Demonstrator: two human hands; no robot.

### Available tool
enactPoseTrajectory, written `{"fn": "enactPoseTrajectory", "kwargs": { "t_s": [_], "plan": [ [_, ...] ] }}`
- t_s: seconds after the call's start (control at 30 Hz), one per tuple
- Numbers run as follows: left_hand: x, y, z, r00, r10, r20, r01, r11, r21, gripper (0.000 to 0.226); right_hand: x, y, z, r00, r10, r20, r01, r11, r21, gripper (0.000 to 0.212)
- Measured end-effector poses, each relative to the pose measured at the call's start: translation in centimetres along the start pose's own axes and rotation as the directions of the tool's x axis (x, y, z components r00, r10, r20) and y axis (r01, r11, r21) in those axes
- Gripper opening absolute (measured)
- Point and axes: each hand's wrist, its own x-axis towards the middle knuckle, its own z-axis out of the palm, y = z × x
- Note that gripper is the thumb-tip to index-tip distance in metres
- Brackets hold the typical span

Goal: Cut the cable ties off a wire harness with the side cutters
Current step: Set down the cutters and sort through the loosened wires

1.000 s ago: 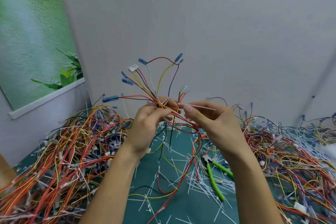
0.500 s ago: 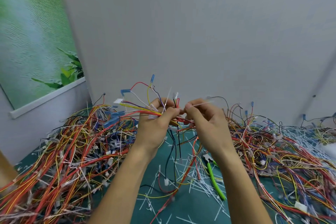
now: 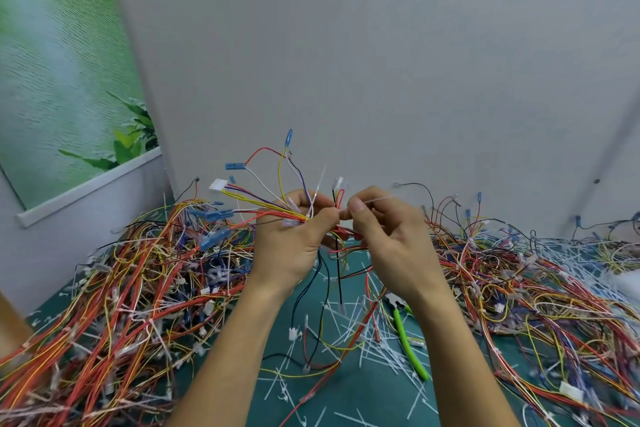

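Observation:
My left hand (image 3: pixel 292 239) grips a wire harness (image 3: pixel 263 198) of red, yellow, white and purple wires with blue terminals and a white connector, held up above the mat. A white cable tie (image 3: pixel 317 196) sticks up from the bundle at my left fingers. My right hand (image 3: pixel 388 236) pinches another thin white cable tie (image 3: pixel 375 199) between thumb and forefinger, close to the bundle. The side cutters (image 3: pixel 407 340), green-handled, lie on the green mat (image 3: pixel 349 406) below my right wrist, in neither hand.
Big tangles of coloured wire harnesses lie heaped left (image 3: pixel 121 288) and right (image 3: pixel 519 288) of the mat. Cut white tie pieces (image 3: pixel 374 347) litter the middle. A grey wall stands close behind, with a green poster (image 3: pixel 62 73) at the left.
The harness was lowered and turned so its terminals now fan left instead of up. Both hands dropped slightly and stay close together, the right still pinching the white tie.

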Motion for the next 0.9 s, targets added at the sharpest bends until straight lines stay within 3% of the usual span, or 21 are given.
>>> {"fn": "enactPoseTrajectory", "kwargs": {
  "t_s": [0.43, 0.57, 0.67, 0.8, 0.9],
  "plan": [
    [0.1, 0.2, -0.3, 0.999, 0.045, 0.028, -0.045, 0.999, 0.001, 0.015, 0.0, -0.4, -0.6, 0.999, 0.018, 0.051, -0.021, 0.998, 0.053, 0.023],
    [0.4, 0.0, -0.8, 0.999, -0.036, 0.015, 0.037, 0.997, -0.066, 0.024, 0.0, -0.5, -1.0, 0.993, 0.08, 0.092, -0.091, 0.988, 0.122, 0.022],
    [0.6, 0.2, -1.3, 0.983, -0.151, 0.099, 0.172, 0.952, -0.253, 0.012, 0.1, -0.3, -1.9, 0.979, 0.169, 0.116, -0.196, 0.937, 0.288, 0.022],
    [0.7, 0.2, -1.5, 0.976, -0.144, 0.162, 0.191, 0.928, -0.32, 0.011, 0.5, 0.6, -2.3, 0.932, 0.339, 0.13, -0.363, 0.877, 0.315, 0.035],
    [0.6, 0.1, -1.1, 0.974, -0.142, 0.176, 0.193, 0.929, -0.316, 0.01, 0.6, 0.8, -2.1, 0.906, 0.379, 0.189, -0.422, 0.843, 0.334, 0.038]
  ]
}}
